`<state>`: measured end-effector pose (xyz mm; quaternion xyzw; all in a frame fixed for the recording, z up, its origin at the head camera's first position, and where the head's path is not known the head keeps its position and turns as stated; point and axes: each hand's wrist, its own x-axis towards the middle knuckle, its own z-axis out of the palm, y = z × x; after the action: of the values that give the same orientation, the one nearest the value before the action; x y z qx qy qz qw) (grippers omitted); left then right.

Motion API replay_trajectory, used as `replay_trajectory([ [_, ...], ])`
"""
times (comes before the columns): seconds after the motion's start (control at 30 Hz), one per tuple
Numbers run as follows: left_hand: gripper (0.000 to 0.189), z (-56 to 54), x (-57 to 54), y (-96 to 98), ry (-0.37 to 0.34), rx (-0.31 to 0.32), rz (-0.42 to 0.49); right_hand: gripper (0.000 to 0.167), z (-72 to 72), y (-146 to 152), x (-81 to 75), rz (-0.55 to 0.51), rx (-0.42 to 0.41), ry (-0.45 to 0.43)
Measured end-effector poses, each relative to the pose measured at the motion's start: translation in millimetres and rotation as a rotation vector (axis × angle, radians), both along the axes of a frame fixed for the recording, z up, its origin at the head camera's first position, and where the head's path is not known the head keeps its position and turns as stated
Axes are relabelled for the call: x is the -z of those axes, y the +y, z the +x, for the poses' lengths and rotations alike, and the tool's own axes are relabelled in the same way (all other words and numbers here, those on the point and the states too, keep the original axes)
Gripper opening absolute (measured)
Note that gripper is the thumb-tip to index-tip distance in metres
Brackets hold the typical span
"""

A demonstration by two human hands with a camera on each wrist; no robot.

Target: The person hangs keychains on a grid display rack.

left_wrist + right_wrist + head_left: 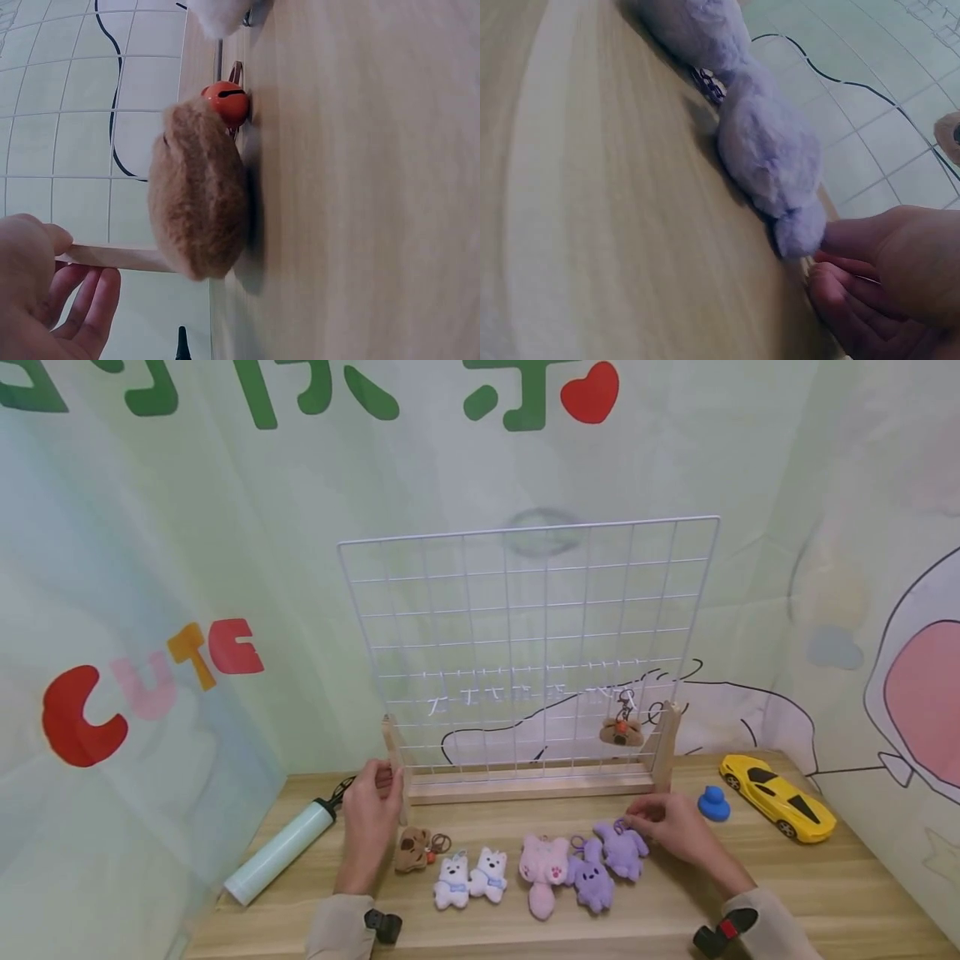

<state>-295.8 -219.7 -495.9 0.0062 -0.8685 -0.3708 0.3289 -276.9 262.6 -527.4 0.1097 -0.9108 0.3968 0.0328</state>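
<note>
My left hand (372, 802) holds the left wooden post (124, 257) of a white wire grid rack (525, 643), thumb on one side and fingers on the other. At the far right of the plush row, my right hand (671, 828) pinches the ring end of a purple plush keychain (622, 852), which lies on the table; its fingertips are partly hidden. Beside it lie a second purple plush keychain (592, 883) and a pink plush (543, 872). Two white plush dogs (452, 882) and a brown plush keychain (412, 850) with an orange bell (227, 103) lie nearer my left hand.
Another brown plush keychain (622, 732) hangs at the grid's lower right. Several small white hooks (492, 693) line the grid. A pale blue hand pump (281, 852) lies at left; a blue rubber duck (714, 803) and yellow toy car (778, 799) stand at right.
</note>
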Motion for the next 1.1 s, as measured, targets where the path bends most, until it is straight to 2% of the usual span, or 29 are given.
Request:
replay_trajectory([
  [0.4,0.022,-1.1,0.0,-0.8,-0.049,-0.008,0.004,0.007,1.3,-1.6,0.4,0.054,0.032,-0.046],
  [0.6,0.022,-1.4,1.3,-2.1,-0.044,-0.011,0.01,0.008,2.5,-4.1,-1.9,0.055,0.015,-0.065],
  [0.83,0.022,-0.1,0.5,-1.1,-0.046,-0.017,0.015,0.011,3.2,-8.2,-3.1,0.113,-0.028,-0.094],
  [0.93,0.022,-0.2,0.6,-1.0,-0.044,-0.011,0.014,0.01,4.7,-7.6,-2.7,0.105,-0.025,-0.1],
  [1.1,0.022,-1.4,1.4,-1.6,-0.016,0.003,0.02,0.008,5.7,-3.0,-2.0,0.05,-0.02,-0.062],
])
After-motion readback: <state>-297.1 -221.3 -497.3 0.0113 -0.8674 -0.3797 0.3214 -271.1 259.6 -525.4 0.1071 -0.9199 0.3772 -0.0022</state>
